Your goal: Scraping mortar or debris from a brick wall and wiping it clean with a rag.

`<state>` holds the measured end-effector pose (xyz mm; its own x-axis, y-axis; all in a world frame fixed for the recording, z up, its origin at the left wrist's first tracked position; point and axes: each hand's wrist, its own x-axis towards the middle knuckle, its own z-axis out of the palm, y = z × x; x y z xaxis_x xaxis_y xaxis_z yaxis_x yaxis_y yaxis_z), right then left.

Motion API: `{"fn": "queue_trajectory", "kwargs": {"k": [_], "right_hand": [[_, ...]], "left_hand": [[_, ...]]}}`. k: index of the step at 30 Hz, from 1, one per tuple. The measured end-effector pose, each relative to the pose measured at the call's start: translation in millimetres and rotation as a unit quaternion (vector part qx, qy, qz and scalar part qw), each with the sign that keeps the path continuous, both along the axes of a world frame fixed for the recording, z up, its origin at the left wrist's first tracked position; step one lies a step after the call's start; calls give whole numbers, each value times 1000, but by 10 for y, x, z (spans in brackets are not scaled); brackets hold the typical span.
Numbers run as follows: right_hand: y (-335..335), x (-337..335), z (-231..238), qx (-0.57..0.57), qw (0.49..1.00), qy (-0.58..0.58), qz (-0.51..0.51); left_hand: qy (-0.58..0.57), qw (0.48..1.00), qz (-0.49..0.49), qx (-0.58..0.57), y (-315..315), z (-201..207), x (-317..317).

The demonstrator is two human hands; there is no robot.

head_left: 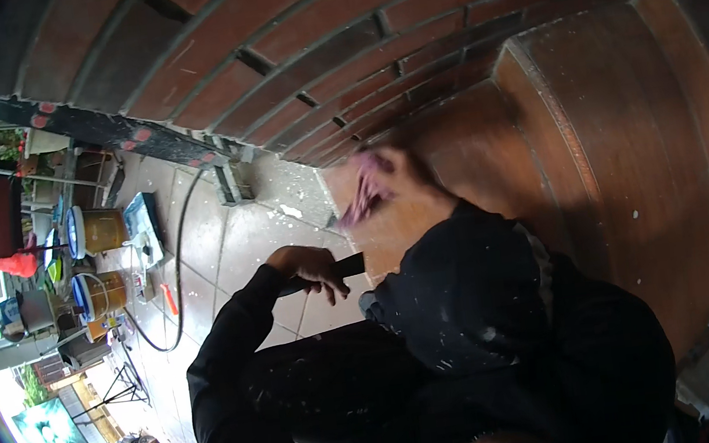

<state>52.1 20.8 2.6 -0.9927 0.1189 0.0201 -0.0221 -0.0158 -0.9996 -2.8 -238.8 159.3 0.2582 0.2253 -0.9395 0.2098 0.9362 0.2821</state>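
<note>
Outdoor corner, tiled floor (238, 245) at 9 o'clock, brick wall (305, 33) arching from 11 to 1, reddish-brown steps (609, 57) from 1 to 4. Purple-pink cloth (363, 201) near centre, just toward 12, over the lowest step by the foot of the wall; blurred. Right hand (407, 181) at the cloth's 3 o'clock side, fingers grasping it, exact grip lost in the blur. Left hand (312, 271) toward 8 from centre, fingers released, drooping and slightly parted; dark strip (349, 266) just beside it, contact unclear. Dark, pale-flecked clothing on the person, centre to 6. Grey block (233, 183) at 10, close to the wall's end. Farther out near 9: black hose (182, 274) in a curve, tray (154, 218), two buckets (99, 230). Orange-handled tool (169, 299) between 8 and 9, on the floor.
</note>
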Motion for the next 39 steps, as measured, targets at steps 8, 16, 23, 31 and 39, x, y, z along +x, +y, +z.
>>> {"fn": "queue_trajectory", "kwargs": {"k": [8,16,23,31,39], "right_hand": [[1848,144,346,667,707,-40,-233],[1647,31,470,225,924,-184,-249],[1812,665,643,567,755,-323,65],[2061,-56,-191,715,650,-139,-217],[1789,-254,-126,152,948,-265,86]], "left_hand": [[37,999,-10,35,169,-207,-188],[54,996,-59,39,227,-258,-151],[71,997,-24,23,155,-183,-93],[90,995,-39,21,327,-325,-89],[40,990,-134,28,638,-168,209]]}}
